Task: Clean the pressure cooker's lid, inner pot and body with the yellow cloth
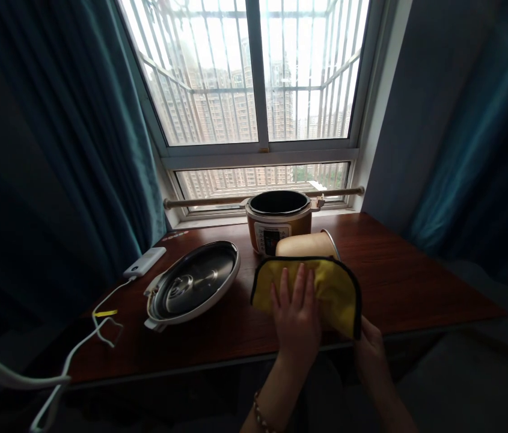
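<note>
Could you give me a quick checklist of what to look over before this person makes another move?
1. Left hand on the yellow cloth: ok, fingers laid across it.
2. Right hand gripping firmly: cannot tell; it is at the cloth's lower right corner, in dim light.
3. Tan pot fully in view: not ok; it lies on its side, partly hidden by the cloth.
4. Cooker upright: ok, top open.
5. Lid apart from both hands: ok, at the left, underside showing.
6. White cable clear of both hands: ok, far left.
</note>
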{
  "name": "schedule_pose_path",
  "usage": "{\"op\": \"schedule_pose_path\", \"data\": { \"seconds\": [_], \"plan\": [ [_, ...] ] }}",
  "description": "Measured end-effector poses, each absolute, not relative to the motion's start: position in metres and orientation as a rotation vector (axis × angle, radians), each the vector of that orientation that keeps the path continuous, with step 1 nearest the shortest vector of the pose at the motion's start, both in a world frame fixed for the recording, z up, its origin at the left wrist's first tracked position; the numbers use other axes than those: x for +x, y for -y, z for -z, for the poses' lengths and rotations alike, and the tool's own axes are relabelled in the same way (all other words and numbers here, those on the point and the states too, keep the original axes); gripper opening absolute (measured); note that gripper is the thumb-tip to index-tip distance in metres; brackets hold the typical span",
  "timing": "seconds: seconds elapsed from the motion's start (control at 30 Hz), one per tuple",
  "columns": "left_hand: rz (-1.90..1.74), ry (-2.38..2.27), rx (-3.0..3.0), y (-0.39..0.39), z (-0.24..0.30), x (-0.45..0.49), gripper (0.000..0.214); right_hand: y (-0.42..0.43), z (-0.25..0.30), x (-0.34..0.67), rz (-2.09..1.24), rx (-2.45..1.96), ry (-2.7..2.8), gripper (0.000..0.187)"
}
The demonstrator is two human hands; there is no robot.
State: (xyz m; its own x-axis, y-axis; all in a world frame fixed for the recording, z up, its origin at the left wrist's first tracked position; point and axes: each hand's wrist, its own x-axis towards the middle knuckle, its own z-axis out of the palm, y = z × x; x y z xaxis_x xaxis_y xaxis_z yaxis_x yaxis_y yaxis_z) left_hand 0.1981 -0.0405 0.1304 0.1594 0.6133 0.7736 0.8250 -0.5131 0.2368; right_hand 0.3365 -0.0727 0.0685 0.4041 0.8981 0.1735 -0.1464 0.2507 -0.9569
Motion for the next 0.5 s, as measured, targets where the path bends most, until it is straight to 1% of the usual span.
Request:
{"op": "schedule_pose_path", "data": {
  "seconds": [0.1, 0.17, 0.37, 0.5],
  "plan": [
    [1.572, 1.556, -2.135, 0.028, -0.133, 0.186, 0.054, 0.072, -0.071, 0.335, -0.849, -1.173, 0.84, 0.035],
    [1.641, 1.532, -2.154, 0.027, -0.129, 0.184, 0.055, 0.071, -0.072, 0.332, -0.827, -1.187, 0.806, 0.034],
    [1.338, 1.402, -2.191, 0.054, -0.095, 0.199, 0.052, 0.069, -0.087, 0.316, -1.023, -0.944, 0.741, 0.032],
    [1.196, 1.311, -2.246, 0.068, -0.075, 0.209, 0.039, 0.068, -0.103, 0.304, -1.051, -0.885, 0.638, 0.027]
  ]
}}
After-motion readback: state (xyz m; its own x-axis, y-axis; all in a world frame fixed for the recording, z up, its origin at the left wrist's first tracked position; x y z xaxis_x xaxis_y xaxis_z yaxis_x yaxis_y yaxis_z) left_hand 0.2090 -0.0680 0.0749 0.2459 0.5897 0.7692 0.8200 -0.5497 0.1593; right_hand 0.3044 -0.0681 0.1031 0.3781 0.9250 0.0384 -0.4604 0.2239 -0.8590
